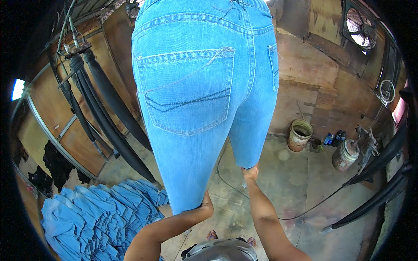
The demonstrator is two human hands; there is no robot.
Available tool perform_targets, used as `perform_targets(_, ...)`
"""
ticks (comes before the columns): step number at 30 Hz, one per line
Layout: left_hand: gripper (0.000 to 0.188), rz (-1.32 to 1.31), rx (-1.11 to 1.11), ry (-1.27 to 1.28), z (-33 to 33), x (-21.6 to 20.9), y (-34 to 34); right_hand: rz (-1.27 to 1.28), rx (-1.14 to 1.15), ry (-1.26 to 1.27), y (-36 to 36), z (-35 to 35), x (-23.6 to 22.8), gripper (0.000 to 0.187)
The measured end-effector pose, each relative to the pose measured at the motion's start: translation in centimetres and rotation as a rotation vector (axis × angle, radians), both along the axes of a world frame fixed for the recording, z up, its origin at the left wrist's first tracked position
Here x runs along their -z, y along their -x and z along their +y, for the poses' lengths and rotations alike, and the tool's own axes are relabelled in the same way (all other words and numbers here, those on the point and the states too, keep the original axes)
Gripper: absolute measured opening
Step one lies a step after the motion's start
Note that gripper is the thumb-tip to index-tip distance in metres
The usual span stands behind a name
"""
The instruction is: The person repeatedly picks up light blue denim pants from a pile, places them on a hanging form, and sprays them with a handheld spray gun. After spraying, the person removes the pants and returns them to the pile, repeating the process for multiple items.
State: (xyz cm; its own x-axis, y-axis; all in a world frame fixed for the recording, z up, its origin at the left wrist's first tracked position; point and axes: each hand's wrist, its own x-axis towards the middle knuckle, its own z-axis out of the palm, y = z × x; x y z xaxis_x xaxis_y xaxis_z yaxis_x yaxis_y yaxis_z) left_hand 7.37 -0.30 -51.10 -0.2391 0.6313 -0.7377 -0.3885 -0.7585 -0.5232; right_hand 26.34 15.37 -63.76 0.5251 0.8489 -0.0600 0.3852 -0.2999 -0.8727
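A pair of light blue jeans point(187, 104) hangs upright before me, its back side toward me and its legs filled out round. Loose threads trail over the back pocket and from the waistband. My right hand point(250, 172) is closed at the bottom of the right leg, gripping the hem. At the lower end of the left leg, my left hand point(208, 204) bends around the inner side, its wrist and back showing against the denim. The left fingers are hidden behind the leg.
A heap of blue denim garments point(100, 219) lies at left. Black tube-like forms point(109, 108) hang above it; more dark tubes point(374, 191) stretch in from the right. A bucket point(300, 135), several small bottles point(335, 138) and a lidded container point(346, 154) stand near the back wall. A cable point(300, 216) crosses the floor.
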Motion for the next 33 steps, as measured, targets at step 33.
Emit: perform_targets(33,0.022,-3.113,0.996,-0.386,0.3,-36.2,2.4,-0.705,0.843,-1.002,-27.5,-21.4,-21.4,0.060)
